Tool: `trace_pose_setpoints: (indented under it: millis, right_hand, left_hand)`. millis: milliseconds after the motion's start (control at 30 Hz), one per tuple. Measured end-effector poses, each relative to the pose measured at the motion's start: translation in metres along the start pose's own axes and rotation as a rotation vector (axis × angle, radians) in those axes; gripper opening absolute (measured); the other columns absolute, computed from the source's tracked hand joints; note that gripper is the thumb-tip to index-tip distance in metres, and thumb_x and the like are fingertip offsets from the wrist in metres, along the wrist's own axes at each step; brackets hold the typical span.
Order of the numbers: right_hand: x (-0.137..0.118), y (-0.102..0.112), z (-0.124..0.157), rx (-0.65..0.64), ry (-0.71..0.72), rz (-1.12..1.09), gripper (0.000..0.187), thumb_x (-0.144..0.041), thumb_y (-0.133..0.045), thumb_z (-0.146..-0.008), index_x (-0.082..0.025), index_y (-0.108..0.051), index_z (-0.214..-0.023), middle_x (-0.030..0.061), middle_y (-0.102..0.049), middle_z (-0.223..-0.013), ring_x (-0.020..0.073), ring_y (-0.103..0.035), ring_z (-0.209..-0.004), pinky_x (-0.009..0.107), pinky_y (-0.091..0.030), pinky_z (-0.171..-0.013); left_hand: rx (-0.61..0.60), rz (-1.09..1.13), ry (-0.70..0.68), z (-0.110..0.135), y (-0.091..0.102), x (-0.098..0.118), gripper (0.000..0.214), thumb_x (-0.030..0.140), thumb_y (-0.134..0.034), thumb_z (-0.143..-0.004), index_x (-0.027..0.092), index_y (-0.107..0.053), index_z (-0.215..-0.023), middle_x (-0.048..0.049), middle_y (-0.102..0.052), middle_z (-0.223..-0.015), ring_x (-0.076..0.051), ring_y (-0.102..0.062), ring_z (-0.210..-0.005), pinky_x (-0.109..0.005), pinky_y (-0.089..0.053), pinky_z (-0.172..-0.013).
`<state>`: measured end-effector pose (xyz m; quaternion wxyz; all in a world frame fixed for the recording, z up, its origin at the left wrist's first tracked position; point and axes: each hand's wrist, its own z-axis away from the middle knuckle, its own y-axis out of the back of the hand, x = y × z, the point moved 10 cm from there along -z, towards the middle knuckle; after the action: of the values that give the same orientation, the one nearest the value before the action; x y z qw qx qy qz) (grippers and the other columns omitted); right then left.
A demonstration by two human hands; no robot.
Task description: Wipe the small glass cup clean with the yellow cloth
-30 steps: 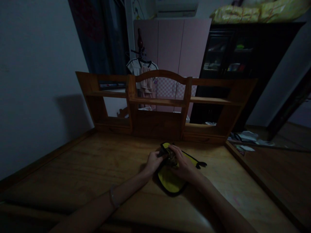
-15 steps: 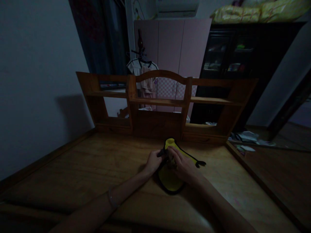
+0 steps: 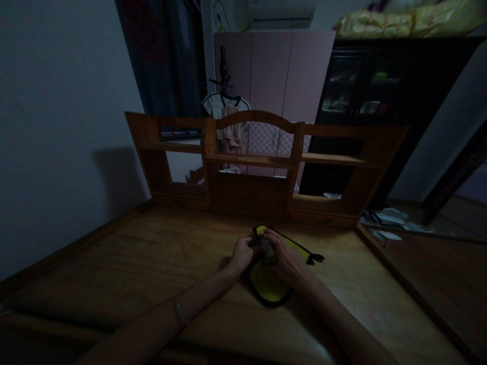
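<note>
A yellow cloth piece with black edging (image 3: 268, 286) lies on the wooden desk (image 3: 152, 263) in dim light. My left hand (image 3: 243, 253) pinches its left edge near the top, fingers closed. Over the middle of the cloth my right hand (image 3: 287, 258) is curled around a small dark object (image 3: 268, 249) that I cannot make out. A black strap end (image 3: 315, 259) sticks out to the right of my right hand.
A wooden shelf unit (image 3: 262, 172) stands along the back of the desk. Behind it are a pink wardrobe (image 3: 274, 76), hanging clothes (image 3: 228, 116) and a dark glass cabinet (image 3: 365, 101). Papers (image 3: 388, 220) lie beyond the desk's right edge.
The raised far end of the yellow cloth has dropped lower under my hands. Both hands have stayed on it, and the view has shifted slightly.
</note>
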<state>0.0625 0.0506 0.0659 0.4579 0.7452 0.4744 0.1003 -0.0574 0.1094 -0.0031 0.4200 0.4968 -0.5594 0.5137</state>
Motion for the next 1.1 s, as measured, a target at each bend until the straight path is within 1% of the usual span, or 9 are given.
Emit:
trace_pose_setpoints:
  millis: [167, 267, 433, 533, 733, 800, 867, 967, 1100]
  right_hand:
    - [0.002, 0.005, -0.003, -0.029, -0.054, -0.068, 0.089, -0.007, -0.061, -0.07, -0.025, -0.02, -0.147, 0.0122, -0.035, -0.151, 0.0299, -0.046, -0.131, 0.047, -0.047, -0.102]
    - [-0.001, 0.009, -0.004, -0.049, -0.07, -0.072, 0.091, -0.011, -0.065, -0.069, -0.027, -0.022, -0.147, 0.0118, -0.035, -0.15, 0.0308, -0.046, -0.13, 0.047, -0.047, -0.101]
    - [-0.004, 0.014, -0.004, -0.052, -0.103, -0.081, 0.088, -0.016, -0.068, -0.071, -0.028, -0.025, -0.146, 0.0113, -0.036, -0.148, 0.03, -0.05, -0.126, 0.045, -0.048, -0.1]
    - [-0.005, 0.016, -0.004, -0.03, -0.107, -0.114, 0.084, -0.018, -0.069, -0.073, -0.028, -0.027, -0.145, 0.0114, -0.036, -0.147, 0.0292, -0.049, -0.126, 0.044, -0.047, -0.101]
    - [-0.006, 0.014, -0.004, -0.022, -0.065, -0.141, 0.08, -0.016, -0.068, -0.072, -0.027, -0.031, -0.142, 0.0111, -0.036, -0.147, 0.0288, -0.048, -0.126, 0.044, -0.048, -0.1]
    - [-0.009, 0.018, -0.004, 0.02, -0.037, -0.153, 0.079, -0.015, -0.066, -0.072, -0.028, -0.032, -0.141, 0.0106, -0.037, -0.146, 0.0285, -0.047, -0.128, 0.044, -0.047, -0.102]
    - [-0.009, 0.024, -0.003, 0.097, -0.036, -0.199, 0.077, -0.016, -0.067, -0.071, -0.027, -0.034, -0.14, 0.0112, -0.04, -0.144, 0.0287, -0.046, -0.129, 0.044, -0.046, -0.102]
    - [-0.001, 0.031, 0.001, 0.193, -0.123, -0.301, 0.077, -0.022, -0.072, -0.069, -0.025, -0.036, -0.137, 0.0115, -0.046, -0.137, 0.0288, -0.049, -0.125, 0.043, -0.05, -0.098]
    - [0.009, 0.028, 0.002, 0.2, -0.239, -0.437, 0.074, -0.024, -0.075, -0.067, -0.026, -0.04, -0.132, 0.0085, -0.055, -0.128, 0.0251, -0.059, -0.111, 0.037, -0.055, -0.085]
  left_hand:
    - [0.021, 0.028, -0.019, -0.002, 0.002, -0.004, 0.033, 0.028, -0.082, -0.053, 0.011, -0.073, -0.079, -0.0057, -0.072, -0.08, -0.02, -0.064, -0.072, -0.027, -0.05, -0.067]
    - [0.022, 0.041, -0.026, -0.002, 0.002, -0.004, 0.033, 0.028, -0.082, -0.054, 0.011, -0.073, -0.081, -0.005, -0.073, -0.081, -0.02, -0.065, -0.074, -0.027, -0.05, -0.07]
    - [0.042, 0.047, -0.01, -0.001, 0.004, -0.002, 0.036, 0.027, -0.082, -0.055, 0.01, -0.073, -0.085, -0.0054, -0.073, -0.081, -0.019, -0.065, -0.071, -0.026, -0.05, -0.068]
    - [0.048, 0.052, 0.016, -0.001, 0.005, -0.003, 0.036, 0.029, -0.083, -0.054, 0.009, -0.073, -0.083, -0.0057, -0.073, -0.078, -0.018, -0.064, -0.067, -0.025, -0.049, -0.063]
    - [0.003, 0.069, 0.055, 0.004, 0.0, -0.004, 0.038, 0.038, -0.084, -0.055, 0.01, -0.071, -0.077, -0.006, -0.071, -0.074, -0.017, -0.063, -0.064, -0.023, -0.046, -0.059]
    - [-0.024, 0.078, 0.056, 0.005, -0.003, -0.002, 0.041, 0.042, -0.084, -0.055, 0.01, -0.071, -0.077, -0.0062, -0.07, -0.076, -0.017, -0.063, -0.066, -0.023, -0.046, -0.06]
    - [-0.053, 0.086, 0.055, 0.005, -0.006, 0.0, 0.045, 0.045, -0.084, -0.056, 0.01, -0.071, -0.08, -0.0063, -0.07, -0.078, -0.018, -0.063, -0.069, -0.023, -0.046, -0.062]
    - [-0.093, 0.092, 0.073, 0.006, -0.01, 0.001, 0.048, 0.049, -0.082, -0.06, 0.009, -0.071, -0.084, -0.0071, -0.071, -0.081, -0.019, -0.064, -0.071, -0.025, -0.047, -0.065]
    - [-0.117, 0.1, 0.111, 0.007, -0.014, -0.002, 0.051, 0.05, -0.083, -0.059, 0.008, -0.072, -0.086, -0.0088, -0.072, -0.083, -0.02, -0.065, -0.072, -0.027, -0.049, -0.068]
